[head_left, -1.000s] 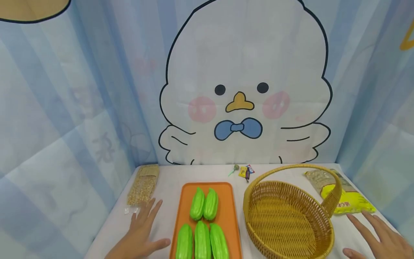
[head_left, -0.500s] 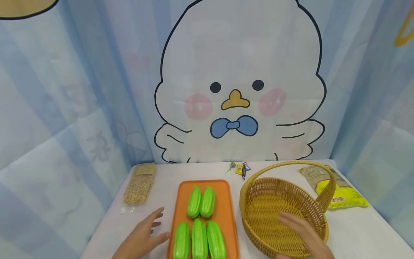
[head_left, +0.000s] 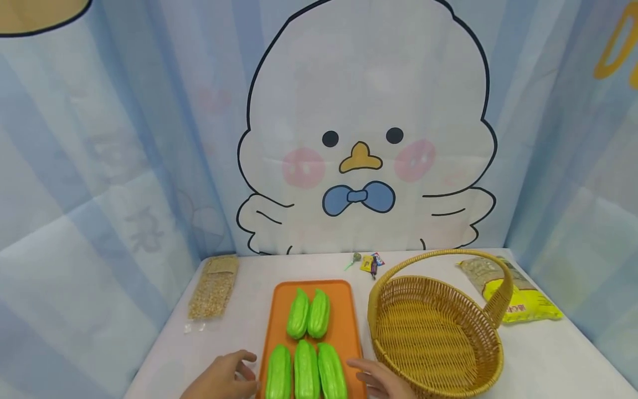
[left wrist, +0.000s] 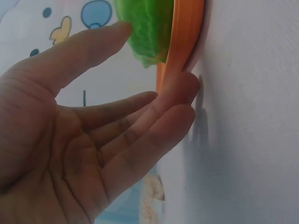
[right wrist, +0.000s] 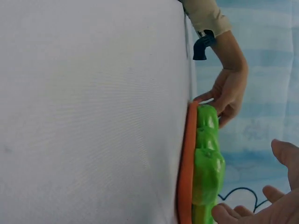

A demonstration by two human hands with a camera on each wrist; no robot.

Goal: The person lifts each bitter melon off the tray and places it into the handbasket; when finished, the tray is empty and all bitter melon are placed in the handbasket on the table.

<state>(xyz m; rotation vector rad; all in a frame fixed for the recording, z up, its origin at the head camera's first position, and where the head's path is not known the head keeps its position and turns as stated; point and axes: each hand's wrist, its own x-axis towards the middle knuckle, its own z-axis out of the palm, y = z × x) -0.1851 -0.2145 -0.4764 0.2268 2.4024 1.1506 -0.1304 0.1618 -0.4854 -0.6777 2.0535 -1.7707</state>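
Observation:
An orange tray (head_left: 343,299) lies in the lower middle of the head view. On it rest several bright green, ridged gourds (head_left: 306,368), two at the far end and the others nearer. My left hand (head_left: 224,377) is at the tray's left edge; in the left wrist view its loosely bent fingers (left wrist: 161,123) reach the orange rim, thumb apart from them. On the other side, my right hand (head_left: 384,379) is by the tray's right edge, between it and the basket. In the right wrist view its fingers are spread beside the gourds, gripping nothing. Whether its fingertips touch the tray is unclear.
A woven basket (head_left: 433,382) with a tall handle stands right of the tray. Behind it lies a yellow bag (head_left: 528,302). A grain packet (head_left: 214,288) lies at the left, small candies (head_left: 369,263) at the back. Printed curtains (head_left: 359,233) enclose the table.
My right hand has swung left, from right of the basket across it to the tray's right edge. The left hand has moved down toward the tray's near left side. The gourds have stayed put.

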